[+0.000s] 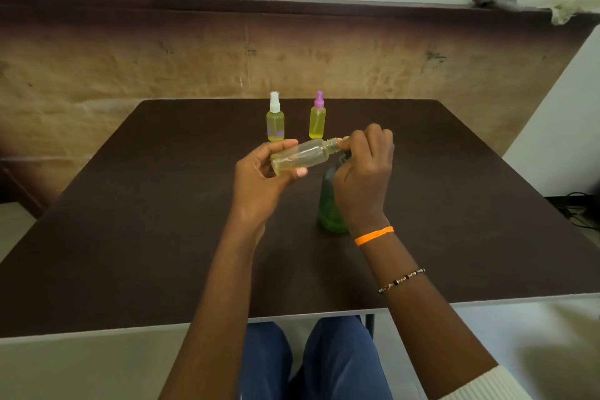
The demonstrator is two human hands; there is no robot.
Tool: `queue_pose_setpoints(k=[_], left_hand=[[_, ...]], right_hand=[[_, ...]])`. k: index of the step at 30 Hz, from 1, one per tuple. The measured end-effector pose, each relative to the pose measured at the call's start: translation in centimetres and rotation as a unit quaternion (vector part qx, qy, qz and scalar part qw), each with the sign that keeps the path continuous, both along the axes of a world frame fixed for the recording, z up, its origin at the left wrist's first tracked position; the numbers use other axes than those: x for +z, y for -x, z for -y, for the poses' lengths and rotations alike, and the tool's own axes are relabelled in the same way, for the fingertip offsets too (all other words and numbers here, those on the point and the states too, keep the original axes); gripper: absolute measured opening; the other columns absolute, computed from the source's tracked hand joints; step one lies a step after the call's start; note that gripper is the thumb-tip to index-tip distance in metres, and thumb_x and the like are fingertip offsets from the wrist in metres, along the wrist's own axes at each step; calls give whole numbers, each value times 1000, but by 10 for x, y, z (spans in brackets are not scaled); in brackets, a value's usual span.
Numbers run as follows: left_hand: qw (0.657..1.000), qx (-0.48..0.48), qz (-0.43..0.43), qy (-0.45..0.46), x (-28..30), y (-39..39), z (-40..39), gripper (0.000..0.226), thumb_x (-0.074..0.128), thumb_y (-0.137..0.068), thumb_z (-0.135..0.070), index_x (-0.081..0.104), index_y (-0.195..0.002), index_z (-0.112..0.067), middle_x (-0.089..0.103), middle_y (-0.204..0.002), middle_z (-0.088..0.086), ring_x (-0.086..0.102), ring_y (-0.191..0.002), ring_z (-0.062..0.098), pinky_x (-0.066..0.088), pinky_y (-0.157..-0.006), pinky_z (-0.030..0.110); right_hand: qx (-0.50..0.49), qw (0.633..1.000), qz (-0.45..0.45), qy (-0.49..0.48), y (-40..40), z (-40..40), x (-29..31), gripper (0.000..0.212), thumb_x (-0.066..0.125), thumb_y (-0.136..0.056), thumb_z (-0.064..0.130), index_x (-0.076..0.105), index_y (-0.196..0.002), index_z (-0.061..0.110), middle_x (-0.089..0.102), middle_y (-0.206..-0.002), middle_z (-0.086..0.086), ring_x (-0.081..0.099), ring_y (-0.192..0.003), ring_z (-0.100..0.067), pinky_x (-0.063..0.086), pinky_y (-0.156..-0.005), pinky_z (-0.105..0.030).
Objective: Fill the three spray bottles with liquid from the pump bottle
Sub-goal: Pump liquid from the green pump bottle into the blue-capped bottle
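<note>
Grasped in the left hand (259,172), an uncapped clear spray bottle (303,157) lies tilted above the dark counter (130,221), neck toward the right hand (363,169). That hand's grip is curled over the head of the green pump bottle (329,204), which stands on the counter. Behind stand two capped yellow-filled spray bottles, white-topped (275,122) and purple-topped (318,120).
</note>
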State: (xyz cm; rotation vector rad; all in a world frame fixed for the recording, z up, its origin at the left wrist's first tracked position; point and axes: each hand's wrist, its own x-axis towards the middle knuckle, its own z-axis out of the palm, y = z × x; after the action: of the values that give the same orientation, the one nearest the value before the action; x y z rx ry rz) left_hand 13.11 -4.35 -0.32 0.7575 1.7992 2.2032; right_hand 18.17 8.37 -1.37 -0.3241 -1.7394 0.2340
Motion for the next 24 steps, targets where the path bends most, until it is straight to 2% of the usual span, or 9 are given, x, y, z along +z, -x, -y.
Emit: queue_pose_setpoints(k=[3, 11, 17, 24], left_hand=[[1000, -3, 6, 6, -3, 0, 1, 41, 72, -71, 9, 65, -104, -14, 69, -98, -3, 66, -89, 2, 52, -72, 14], [1000, -6, -4, -6, 3, 3, 2, 42, 73, -71, 8, 66, -104, -16, 69, -104, 2, 66, -95, 8, 51, -75, 15], [1000, -3, 4, 1, -5, 0, 0, 41, 72, -71, 10, 65, -103, -14, 69, -97, -4, 66, -88, -1, 50, -71, 12], [1000, -8, 4, -6, -2, 1, 2, 40, 72, -71, 9, 66, -103, -15, 70, -97, -2, 67, -90, 4, 50, -72, 13]], right_hand=[[-2, 1000, -9, 1, 2, 0, -5, 22, 43, -79, -14, 54, -65, 0, 47, -68, -16, 32, -68, -22, 37, -55, -41], [39, 999, -1, 18, -1, 2, 11, 21, 37, -75, -8, 55, -66, 0, 48, -69, -14, 34, -70, -21, 34, -60, -37], [15, 1000, -8, -10, 1, -2, -5, 23, 41, -81, -10, 55, -66, 0, 47, -67, -16, 33, -68, -22, 36, -54, -41], [27, 1000, 15, 1, -4, 2, 3, 22, 38, -79, -8, 56, -68, -1, 48, -70, -16, 34, -70, -22, 36, -58, -42]])
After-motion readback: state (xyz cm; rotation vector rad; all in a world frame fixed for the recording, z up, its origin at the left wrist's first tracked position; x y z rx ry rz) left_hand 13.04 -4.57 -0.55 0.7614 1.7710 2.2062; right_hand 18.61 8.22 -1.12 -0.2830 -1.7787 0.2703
